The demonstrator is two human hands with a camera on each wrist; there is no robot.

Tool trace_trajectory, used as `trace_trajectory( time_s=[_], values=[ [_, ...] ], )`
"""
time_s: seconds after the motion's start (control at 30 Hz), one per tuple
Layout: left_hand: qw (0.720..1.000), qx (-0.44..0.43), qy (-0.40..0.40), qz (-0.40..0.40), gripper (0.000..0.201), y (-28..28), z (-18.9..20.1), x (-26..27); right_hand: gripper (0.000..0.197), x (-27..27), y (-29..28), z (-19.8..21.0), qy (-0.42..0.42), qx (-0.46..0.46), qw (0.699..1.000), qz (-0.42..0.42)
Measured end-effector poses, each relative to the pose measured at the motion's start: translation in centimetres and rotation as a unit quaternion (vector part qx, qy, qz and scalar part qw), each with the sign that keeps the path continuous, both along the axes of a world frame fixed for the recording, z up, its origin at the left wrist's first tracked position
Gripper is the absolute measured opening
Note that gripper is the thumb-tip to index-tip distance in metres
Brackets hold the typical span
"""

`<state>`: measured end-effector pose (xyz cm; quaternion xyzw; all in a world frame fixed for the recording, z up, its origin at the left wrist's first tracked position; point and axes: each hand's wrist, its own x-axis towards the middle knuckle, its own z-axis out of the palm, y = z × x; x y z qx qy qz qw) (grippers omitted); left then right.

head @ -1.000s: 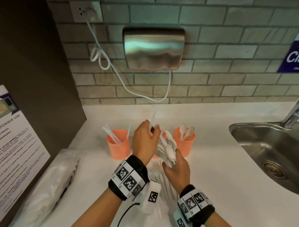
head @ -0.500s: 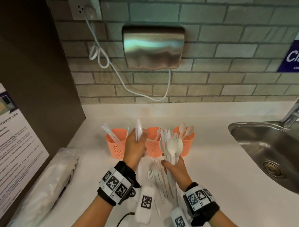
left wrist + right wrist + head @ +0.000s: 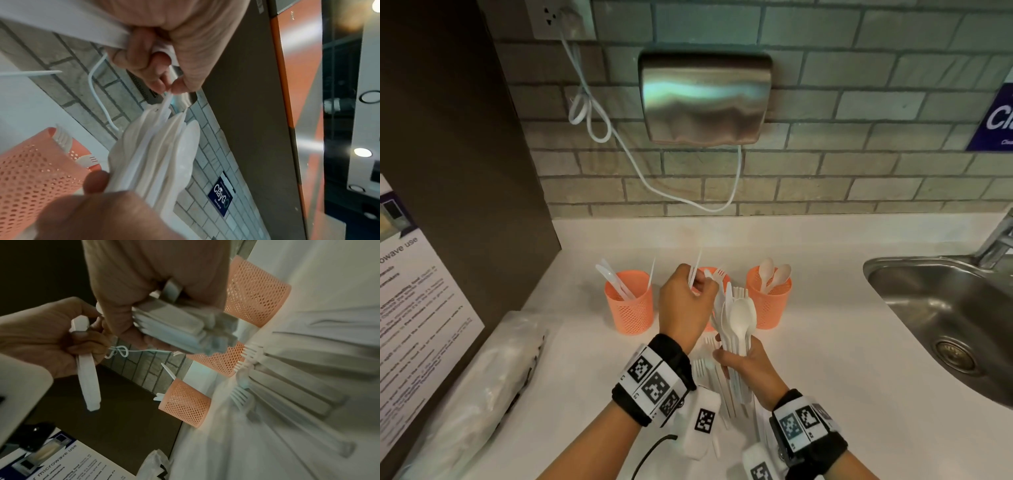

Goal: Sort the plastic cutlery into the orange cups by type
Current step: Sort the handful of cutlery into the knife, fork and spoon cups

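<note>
Three orange mesh cups stand in a row: the left cup (image 3: 629, 305) has knives, the middle cup (image 3: 717, 272) has forks and is half hidden by my left hand, and the right cup (image 3: 768, 305) has spoons. My right hand (image 3: 743, 366) grips a bundle of white cutlery (image 3: 738, 317) upright by the handles. My left hand (image 3: 700, 284) holds a white knife (image 3: 695, 269) in its curled fingers. In the left wrist view its thumb and fingertip also pinch the tip of one piece at the top of the bundle (image 3: 156, 146).
Loose forks and other white cutlery (image 3: 709, 373) lie on the white counter under my wrists. A steel sink (image 3: 941, 318) is at the right. A plastic bag (image 3: 482, 383) lies at the left by a dark cabinet. A hand dryer (image 3: 705, 99) hangs on the brick wall.
My left hand, still holding the knife, went left toward the knife cup and has come back right to the top of the bundle. The right hand stood the bundle upright.
</note>
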<state>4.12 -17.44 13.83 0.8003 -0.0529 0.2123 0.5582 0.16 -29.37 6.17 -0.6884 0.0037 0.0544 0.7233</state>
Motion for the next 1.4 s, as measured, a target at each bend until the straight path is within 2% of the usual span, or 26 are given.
trace_trajectory(
  time_s=[0.07, 0.2, 0.3, 0.43, 0.53, 0.6, 0.7, 0.77, 0.9, 1.0, 1.1, 1.23, 1.4],
  values=[
    [1.000, -0.011, 0.003, -0.004, 0.012, 0.0, 0.1, 0.2, 0.014, 0.0, 0.0, 0.1, -0.005, -0.005, 1.000, -0.002],
    [0.999, 0.030, -0.002, -0.042, 0.016, -0.3, -0.7, -0.2, 0.014, 0.1, 0.1, 0.4, -0.003, 0.008, 1.000, 0.001],
    [1.000, 0.016, -0.003, -0.020, 0.016, -0.1, -0.2, 0.3, 0.020, 0.0, 0.1, 0.1, 0.015, 0.004, 1.000, 0.016],
    [0.994, -0.112, 0.000, -0.003, 0.008, 0.7, 1.9, 1.4, 0.020, -0.1, -0.1, -0.3, 0.029, 0.016, 0.999, 0.040],
    [0.980, -0.190, 0.008, 0.049, 0.011, 1.7, 2.5, 2.3, 0.021, -0.1, -0.2, -0.4, 0.048, 0.045, 0.996, 0.054],
    [0.971, -0.226, 0.031, 0.068, 0.015, 2.4, 2.0, 2.7, 0.028, -0.1, -0.3, -0.5, 0.070, 0.085, 0.992, 0.057],
    [0.954, -0.272, 0.126, 0.023, 0.019, 3.2, 0.8, 2.7, 0.038, 0.0, -0.7, -0.3, 0.106, 0.165, 0.978, 0.066],
    [0.937, -0.294, 0.184, -0.040, 0.011, 3.3, 0.1, 2.2, 0.038, 0.0, -1.0, -0.1, 0.123, 0.207, 0.967, 0.084],
    [0.945, -0.194, 0.226, -0.138, 0.007, 2.6, -1.2, 0.5, 0.032, 0.0, -0.9, 0.4, 0.139, 0.251, 0.949, 0.127],
    [0.945, -0.176, 0.223, -0.161, 0.016, 2.0, -1.1, -0.3, 0.031, -0.2, -0.7, 0.5, 0.141, 0.246, 0.946, 0.155],
    [0.953, -0.154, 0.209, -0.157, 0.029, 1.7, -0.8, -0.4, 0.029, -0.4, -0.6, 0.5, 0.145, 0.227, 0.948, 0.172],
    [0.964, -0.136, 0.185, -0.137, 0.025, 1.6, -0.3, -0.1, 0.029, -0.6, -0.8, 0.4, 0.149, 0.219, 0.949, 0.173],
    [0.981, -0.130, 0.126, -0.070, 0.025, 1.8, -0.2, 1.1, 0.030, -0.8, -1.0, 0.2, 0.149, 0.215, 0.949, 0.175]
  ],
)
